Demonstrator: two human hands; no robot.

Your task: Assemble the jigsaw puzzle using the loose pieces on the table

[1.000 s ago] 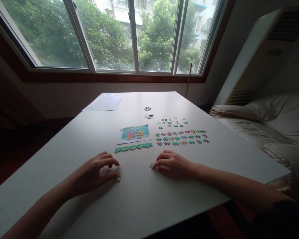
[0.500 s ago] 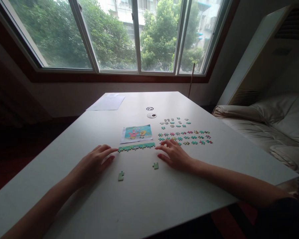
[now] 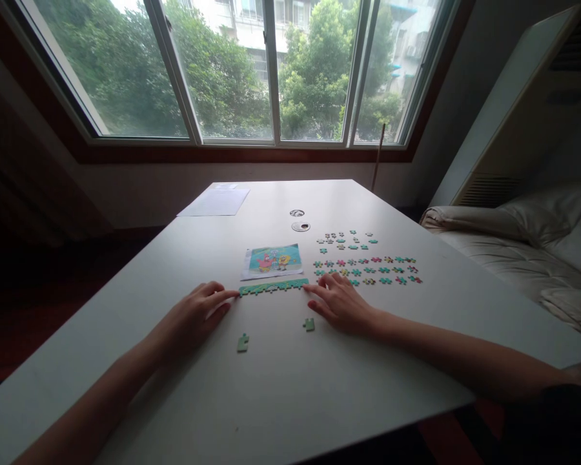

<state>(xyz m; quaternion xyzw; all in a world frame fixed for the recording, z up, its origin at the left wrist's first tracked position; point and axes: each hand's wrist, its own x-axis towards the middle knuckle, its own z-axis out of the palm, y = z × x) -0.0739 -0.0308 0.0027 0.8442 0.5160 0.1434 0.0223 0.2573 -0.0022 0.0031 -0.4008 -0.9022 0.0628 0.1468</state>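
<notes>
A joined strip of jigsaw pieces point(image 3: 274, 286) lies just below a picture sheet point(image 3: 275, 259) with cartoon figures. At its left end rests the index fingertip of my left hand point(image 3: 201, 310), fingers stretched and holding nothing. My right hand point(image 3: 341, 302) touches the strip's right end with an outstretched finger, the other fingers apart. Two loose green jigsaw pieces lie nearer to me: a left corner piece point(image 3: 243, 343) and a right one point(image 3: 309, 324). Several rows of loose jigsaw pieces point(image 3: 385, 270) spread beyond my right hand, which hides a few of them.
The white table point(image 3: 271, 394) carries paper sheets point(image 3: 215, 201) at its far left. Two round discs point(image 3: 301, 227) sit near the middle of the far half. A pale sofa point(image 3: 503, 245) stands to the right, and a window point(image 3: 237, 77) is behind the table.
The view has shifted slightly, so everything appears a little further right. My right fingers are a bit closer against the strip's end; the pieces look otherwise unmoved.
</notes>
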